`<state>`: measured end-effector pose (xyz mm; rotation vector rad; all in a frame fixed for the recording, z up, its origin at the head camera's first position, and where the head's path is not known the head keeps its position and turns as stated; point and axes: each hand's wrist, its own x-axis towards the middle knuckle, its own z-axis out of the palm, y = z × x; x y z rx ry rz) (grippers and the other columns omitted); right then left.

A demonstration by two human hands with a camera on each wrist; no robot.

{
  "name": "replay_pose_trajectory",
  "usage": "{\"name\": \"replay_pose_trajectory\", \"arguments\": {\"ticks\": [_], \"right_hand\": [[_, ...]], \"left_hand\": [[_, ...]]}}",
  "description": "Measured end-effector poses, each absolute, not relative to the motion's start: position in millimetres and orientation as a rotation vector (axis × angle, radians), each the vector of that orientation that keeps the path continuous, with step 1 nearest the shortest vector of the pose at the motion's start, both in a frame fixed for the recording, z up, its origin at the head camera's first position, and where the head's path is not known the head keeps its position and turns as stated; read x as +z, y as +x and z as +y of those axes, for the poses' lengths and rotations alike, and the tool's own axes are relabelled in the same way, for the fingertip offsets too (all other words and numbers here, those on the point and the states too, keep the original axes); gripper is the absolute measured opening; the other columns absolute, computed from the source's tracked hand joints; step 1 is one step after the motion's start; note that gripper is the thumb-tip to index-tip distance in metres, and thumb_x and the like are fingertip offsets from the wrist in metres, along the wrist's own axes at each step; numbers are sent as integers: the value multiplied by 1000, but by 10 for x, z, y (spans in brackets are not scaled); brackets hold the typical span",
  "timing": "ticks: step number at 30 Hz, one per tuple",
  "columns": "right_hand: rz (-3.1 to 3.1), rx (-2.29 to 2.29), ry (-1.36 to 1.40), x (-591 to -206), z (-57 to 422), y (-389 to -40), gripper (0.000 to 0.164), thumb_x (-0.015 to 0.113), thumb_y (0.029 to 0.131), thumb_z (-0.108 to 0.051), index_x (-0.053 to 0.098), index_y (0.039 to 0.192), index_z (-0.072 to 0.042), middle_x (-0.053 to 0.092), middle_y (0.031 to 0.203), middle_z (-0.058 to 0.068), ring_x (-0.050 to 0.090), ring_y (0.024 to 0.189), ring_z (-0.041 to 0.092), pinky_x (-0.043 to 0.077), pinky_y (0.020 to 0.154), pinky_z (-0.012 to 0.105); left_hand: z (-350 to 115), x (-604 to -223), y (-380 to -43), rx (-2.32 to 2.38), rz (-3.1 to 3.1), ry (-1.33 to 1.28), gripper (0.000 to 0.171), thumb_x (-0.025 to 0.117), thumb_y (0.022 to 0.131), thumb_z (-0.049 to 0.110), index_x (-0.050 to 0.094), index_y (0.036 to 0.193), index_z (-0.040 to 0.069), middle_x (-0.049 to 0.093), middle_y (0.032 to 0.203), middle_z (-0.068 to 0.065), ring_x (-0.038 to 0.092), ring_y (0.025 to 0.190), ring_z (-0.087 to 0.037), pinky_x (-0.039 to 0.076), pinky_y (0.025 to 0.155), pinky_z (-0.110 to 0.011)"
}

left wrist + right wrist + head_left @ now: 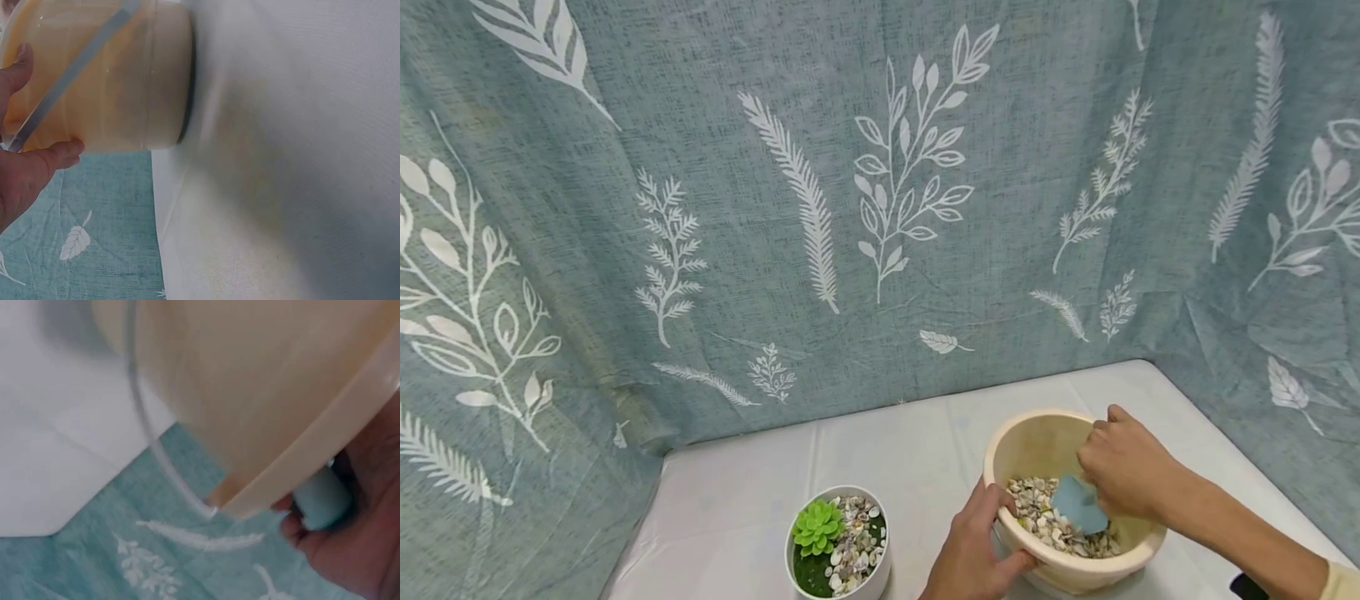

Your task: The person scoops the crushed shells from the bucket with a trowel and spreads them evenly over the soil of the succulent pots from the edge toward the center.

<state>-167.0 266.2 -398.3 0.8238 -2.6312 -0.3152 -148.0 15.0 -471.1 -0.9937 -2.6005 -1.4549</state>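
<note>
A cream bucket [1043, 446] with pebbles [1033, 500] in its bottom stands at the right of the table in the head view. My left hand [973, 546] grips its near left rim, thumb and fingers spread along the side in the left wrist view. Inside the bucket, my right hand [1126, 467] holds a small blue shovel [1078, 504], its blade down among the pebbles. The right wrist view shows the shovel's pale handle [324, 499] in the curled fingers, beside the bucket rim [325, 428].
To the left of the bucket stands a white pot [880, 577] with a green succulent [818, 527] and pebbles. White cloth covers the table [737, 508]. A blue-green patterned curtain [715, 208] hangs behind and at both sides. The bucket's handle [69, 78] hangs down its side.
</note>
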Motion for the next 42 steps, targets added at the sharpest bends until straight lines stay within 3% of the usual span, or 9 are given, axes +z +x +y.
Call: {"name": "replay_pose_trajectory", "arguments": {"ticks": [6,15,22,27,31,33,35,38,42], "right_hand": [[-2657,6,849,-4089,2766,-1697,52,87,74,-20,41,50,-29,38,47,-20,26,50,1,28,65,29],[-2716,123,771,-4132,2715,-1666,54,86,78,-23,44,46,-33,34,43,-25,21,50,-4,27,72,30],[-2743,198,670,-4062,2755,-1608,42,85,81,-20,60,52,-35,36,48,-23,23,57,-3,22,75,33],[-2814,275,641,-3969,2780,-1618,41,83,86,-21,63,53,-36,35,48,-24,25,55,-5,25,75,31],[-2913,361,565,-3845,2866,-1643,22,80,90,-25,81,68,-26,46,50,-23,23,52,0,24,73,31],[-2945,380,527,-3801,2927,-1657,13,78,92,-27,86,83,-22,61,58,-21,28,53,1,26,73,32],[-2972,394,506,-3776,2981,-1665,13,77,93,-28,87,89,-20,73,70,-17,33,55,0,28,73,33],[-2959,404,510,-3773,3050,-1667,13,77,92,-28,87,90,-20,80,82,-12,50,59,-2,40,74,35],[-2923,469,497,-3803,3136,-1639,12,78,92,-29,87,90,-21,82,86,-10,72,76,9,56,74,37]], "left_hand": [[159,-4720,-1444,-1437,-2586,-1003,40,85,88,25,55,111,10,53,152,-22,54,142,-41,57,107,-41],[157,-4752,-1429,-1393,-2529,-1018,40,84,89,28,53,111,12,54,150,-22,57,138,-42,59,104,-39],[142,-4741,-1456,-1332,-2515,-1065,42,84,89,22,50,112,13,57,142,-19,59,137,-41,59,104,-39],[130,-4722,-1454,-1354,-2561,-1035,44,85,88,18,49,112,14,55,144,-20,56,139,-41,59,104,-38],[140,-4719,-1469,-1356,-2564,-1050,42,83,90,21,49,114,14,56,140,-18,56,140,-40,59,104,-38],[144,-4718,-1475,-1355,-2564,-1063,41,82,92,22,48,114,14,56,138,-16,56,140,-40,59,103,-38],[146,-4717,-1479,-1349,-2558,-1076,41,82,92,21,48,114,15,55,137,-15,55,140,-41,59,104,-38],[157,-4719,-1474,-1348,-2554,-1072,43,82,90,16,47,115,15,55,139,-17,54,141,-41,59,105,-38],[178,-4727,-1464,-1371,-2564,-1058,46,83,86,12,47,116,14,54,141,-16,53,143,-39,57,107,-38]]}}
